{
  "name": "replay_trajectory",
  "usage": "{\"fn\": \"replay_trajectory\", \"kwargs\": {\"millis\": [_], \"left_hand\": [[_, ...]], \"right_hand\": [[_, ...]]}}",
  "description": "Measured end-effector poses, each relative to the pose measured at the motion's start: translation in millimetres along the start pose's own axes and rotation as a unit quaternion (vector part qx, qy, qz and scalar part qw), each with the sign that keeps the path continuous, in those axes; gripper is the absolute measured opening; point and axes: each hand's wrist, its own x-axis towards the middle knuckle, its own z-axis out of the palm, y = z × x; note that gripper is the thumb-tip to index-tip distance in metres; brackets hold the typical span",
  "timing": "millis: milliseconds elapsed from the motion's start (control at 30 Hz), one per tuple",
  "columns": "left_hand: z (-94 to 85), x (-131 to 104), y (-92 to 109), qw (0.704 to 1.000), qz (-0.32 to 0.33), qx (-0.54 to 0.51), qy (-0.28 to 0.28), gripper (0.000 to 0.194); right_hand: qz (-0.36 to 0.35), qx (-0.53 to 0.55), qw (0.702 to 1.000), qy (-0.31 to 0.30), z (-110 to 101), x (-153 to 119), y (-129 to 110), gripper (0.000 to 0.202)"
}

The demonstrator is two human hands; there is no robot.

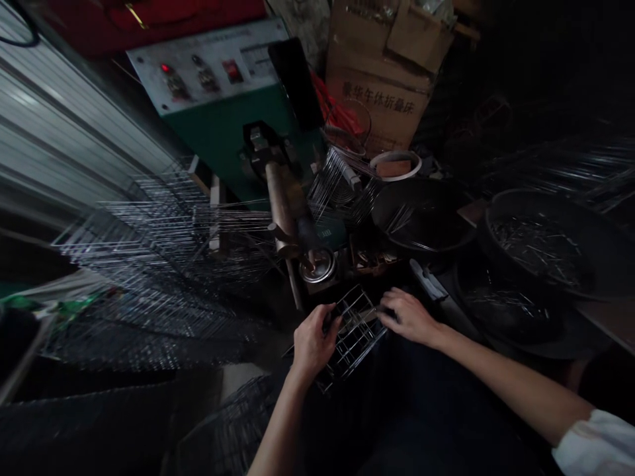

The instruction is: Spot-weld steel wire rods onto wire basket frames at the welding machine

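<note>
A small wire rack (pixel 354 330) of thin crossed metal rods is tilted in front of my lap. My left hand (pixel 314 336) is closed round its left edge, thumb over the wires. At the upper right edge of the rack is my right hand (pixel 407 316), fingers bent and pressed together at the wires; the exact grip is too dark to make out. Just beyond the rack stands the lower electrode (pixel 317 264) of a spot welder, a round metal base. Above it reaches the welder's thick arm (pixel 278 198).
A green machine cabinet (pixel 213 142) with a lit red lamp stands ahead. Many stacked wire grids (pixel 163 264) crowd the left. Dark round pans (pixel 540 264) with short metal rods lie to the right, behind them a cardboard box (pixel 381 86). A phone (pixel 296 82) leans on the cabinet.
</note>
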Motion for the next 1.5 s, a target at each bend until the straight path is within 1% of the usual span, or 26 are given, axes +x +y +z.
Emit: {"fn": "replay_trajectory", "kwargs": {"millis": [100,167,267,333,433,533,633,700,767,833,867,933,1000,1133,1167,1233,1333,1400,1500], "left_hand": [[-0.1,0,1,1.000,0.000,-0.003,0.005,0.022],[-0.9,-1,1,1.000,0.001,-0.007,0.004,0.022],[-1.6,-2,2,1.000,-0.002,-0.007,0.000,0.023],[-1.2,-1,3,1.000,-0.007,0.001,-0.003,0.024],[-1.3,0,5,1.000,-0.011,0.008,-0.006,0.023],[-2.9,-1,4,1.000,-0.007,-0.005,-0.007,0.022],[-3.6,-2,2,1.000,-0.009,0.005,-0.001,0.023],[-3.0,-2,3,1.000,-0.011,0.018,0.006,0.023],[-2.5,-4,7,1.000,0.003,0.023,0.021,0.024],[-3.0,-7,14,0.998,0.031,0.031,0.033,0.032],[-3.6,-10,18,0.998,0.044,0.043,0.030,0.039],[-5.4,-17,28,0.995,0.056,0.084,0.008,0.060],[-7.2,-22,36,0.990,0.047,0.128,-0.023,0.074],[-9.8,-25,46,0.983,0.027,0.168,-0.070,0.091],[-10.3,-25,47,0.981,0.027,0.173,-0.077,0.092],[-11.3,-24,48,0.981,0.030,0.177,-0.080,0.083],[-12.9,-24,48,0.983,0.028,0.168,-0.075,0.071],[-13.8,-24,48,0.983,0.024,0.168,-0.077,0.071],[-14.6,-23,50,0.981,0.025,0.176,-0.077,0.072]], "right_hand": [[0.025,0.030,0.999,0.035,8,-1,-10,0.022],[0.029,0.037,0.998,0.049,11,-2,-11,0.022],[0.011,0.014,1.000,0.024,8,-3,-2,0.020],[0.020,0.013,1.000,0.014,7,-3,2,0.020],[0.040,0.059,0.997,0.035,14,-3,-6,0.021],[0.028,0.061,0.997,0.044,17,-6,-12,0.019],[0.040,0.041,0.998,0.036,11,-10,-2,0.019],[0.042,0.052,0.997,0.028,8,-12,6,0.019],[0.036,0.076,0.996,0.023,8,-12,9,0.018],[0.032,0.107,0.993,0.025,9,-11,8,0.014],[0.029,0.124,0.991,0.027,9,-11,6,0.012],[0.016,0.157,0.987,0.031,6,-11,4,0.009],[-0.007,0.190,0.982,0.018,-1,-12,4,0.007],[-0.044,0.228,0.972,-0.028,-16,-15,7,0.009],[-0.051,0.230,0.971,-0.031,-17,-17,9,0.011],[-0.074,0.223,0.971,-0.036,-18,-19,12,0.020],[-0.122,0.194,0.972,-0.045,-11,-23,17,0.035],[-0.143,0.176,0.973,-0.031,-5,-25,19,0.037],[-0.145,0.168,0.975,-0.008,3,-26,21,0.040]]}}
